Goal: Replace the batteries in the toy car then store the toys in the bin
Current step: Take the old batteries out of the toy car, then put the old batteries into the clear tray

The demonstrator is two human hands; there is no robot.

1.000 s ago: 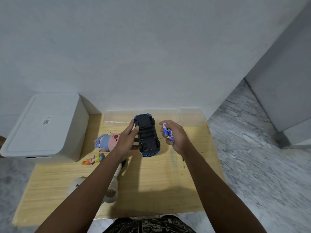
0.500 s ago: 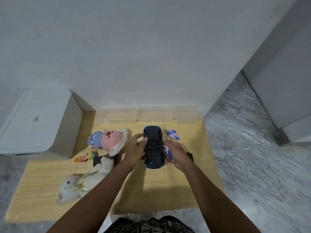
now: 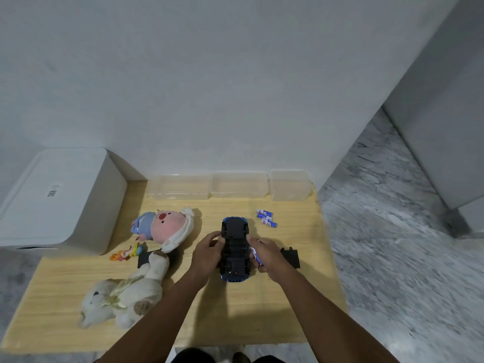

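battery swap under way, with several ways to slip

the toy car (image 3: 235, 248) is lying upside down on the wooden table (image 3: 235, 323), its dark underside facing up and its battery bay apparently uncovered. the left hand (image 3: 207, 254) is curling around the car's left flank, bracing it. the right hand (image 3: 269, 255) is pressing against the right flank while its fingers are pinching a blue-and-white battery (image 3: 256, 255) close to the chassis.

the held battery is risking going in the wrong way round, since its markings are too small to read here. if the left hand is loosening, the car is likely to skid or roll over as the cell is pushed in.

spare batteries (image 3: 266, 217) are lying loose just beyond the car, so old and new are easily getting mixed, or rolling off. a black cover (image 3: 290, 256) is sitting beside the right hand, easy to forget or knock away.

further out, the pink plush (image 3: 167, 226), the white plush (image 3: 125, 297) and a small figure (image 3: 127, 252) are waiting; the white bin (image 3: 56, 200) is standing closed at the left.
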